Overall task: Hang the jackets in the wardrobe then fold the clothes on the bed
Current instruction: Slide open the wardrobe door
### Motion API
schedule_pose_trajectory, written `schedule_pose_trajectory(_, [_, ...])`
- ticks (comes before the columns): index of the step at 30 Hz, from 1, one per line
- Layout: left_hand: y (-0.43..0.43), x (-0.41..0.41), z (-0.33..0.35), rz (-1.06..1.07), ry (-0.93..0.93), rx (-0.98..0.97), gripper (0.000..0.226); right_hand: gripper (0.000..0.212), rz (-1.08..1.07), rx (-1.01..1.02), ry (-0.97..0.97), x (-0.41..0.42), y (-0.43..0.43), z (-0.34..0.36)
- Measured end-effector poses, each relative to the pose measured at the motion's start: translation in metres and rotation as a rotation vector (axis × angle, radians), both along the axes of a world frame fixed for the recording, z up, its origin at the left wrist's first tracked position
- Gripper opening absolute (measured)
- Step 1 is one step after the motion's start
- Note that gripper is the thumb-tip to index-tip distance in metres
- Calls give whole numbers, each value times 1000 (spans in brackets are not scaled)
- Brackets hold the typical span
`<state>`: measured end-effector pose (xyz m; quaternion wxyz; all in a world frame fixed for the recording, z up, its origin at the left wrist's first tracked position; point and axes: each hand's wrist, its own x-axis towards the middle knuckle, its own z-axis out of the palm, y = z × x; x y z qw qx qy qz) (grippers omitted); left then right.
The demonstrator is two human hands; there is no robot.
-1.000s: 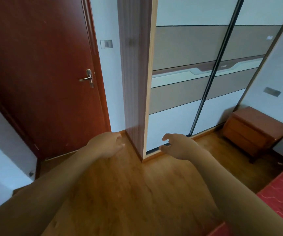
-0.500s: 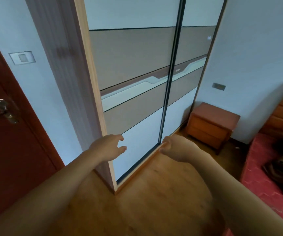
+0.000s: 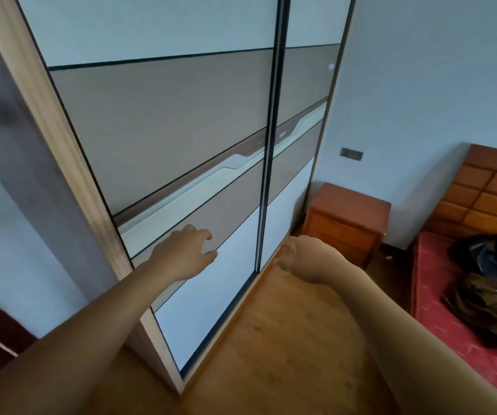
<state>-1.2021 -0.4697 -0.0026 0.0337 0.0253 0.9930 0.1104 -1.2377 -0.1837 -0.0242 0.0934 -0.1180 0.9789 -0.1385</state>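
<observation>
The left forearm (image 3: 91,327) and right forearm (image 3: 390,324) are bare and stretch forward, bringing the two hands level, near each other but apart. The left hand (image 3: 185,253) is palm down, fingers spread and lightly bent, thumb toward the right hand (image 3: 304,256). The right shows its back, fingers loosely curled under, gripping nothing.

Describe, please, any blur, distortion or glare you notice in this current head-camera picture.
Head view: the wide lens leans and splays the wardrobe doors' straight lines; the wardrobe's side panel is smeared, and the right hand's fingertips are soft; light is even and bluish, with one small glint on the jackets on the bed.
</observation>
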Motion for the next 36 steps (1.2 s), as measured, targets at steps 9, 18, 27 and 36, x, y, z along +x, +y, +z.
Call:
schedule_pose_trajectory(9, [-21, -84, 14, 232, 124, 9, 52, 60, 234, -68, 133, -138, -37, 28])
schedule_pose_trajectory(18, [0, -126, 42, 693, 360, 76, 62, 69, 637, -200, 338, -260, -79, 74])
schedule_pose_trajectory(27, [-19, -106, 68, 981, 775, 5, 90, 102, 858, -379, 781, -330, -169, 138])
schedule_pose_trajectory(36, [-54, -136, 64, 1142, 1016, 97, 109, 139, 787, -256, 984, -354, -236, 128])
